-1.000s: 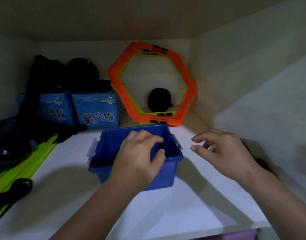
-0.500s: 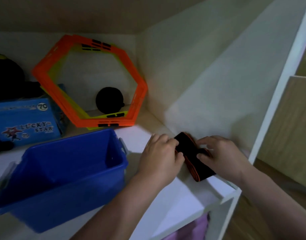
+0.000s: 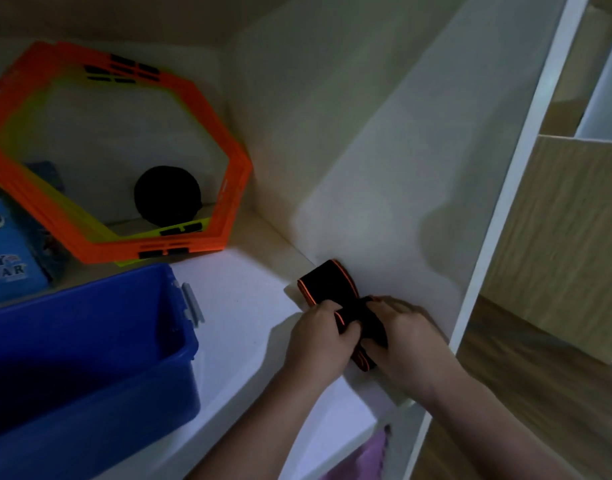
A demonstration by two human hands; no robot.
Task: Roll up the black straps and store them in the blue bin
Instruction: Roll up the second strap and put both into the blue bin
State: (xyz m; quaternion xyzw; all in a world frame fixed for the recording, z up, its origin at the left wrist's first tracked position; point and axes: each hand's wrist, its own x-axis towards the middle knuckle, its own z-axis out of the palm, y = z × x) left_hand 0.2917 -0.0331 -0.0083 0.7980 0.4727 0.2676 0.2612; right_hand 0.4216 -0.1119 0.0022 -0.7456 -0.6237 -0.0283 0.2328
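I see both hands closed on one black strap [image 3: 332, 289] with orange edging, at the shelf's [image 3: 242, 299] front right corner, against the white side wall [image 3: 384, 168]. The left hand [image 3: 320, 344] has its fingers [image 3: 349, 332] curled over the strap's near part, pinching the folded fabric. The right hand [image 3: 406, 341] grips the same bunched part from the other side, fingers closed over it. The far end of the strap lies flat on the shelf, touching the wall.

The blue bin [image 3: 179, 375] sits on the shelf's front left, well apart from the hands. What I can see of its inside is dark, and I cannot tell whether anything lies in it.

At the shelf's back lean orange hexagon frames [image 3: 231, 188], with a black round thing [image 3: 167, 195] behind them and a blue box [image 3: 6, 258] at the left edge.
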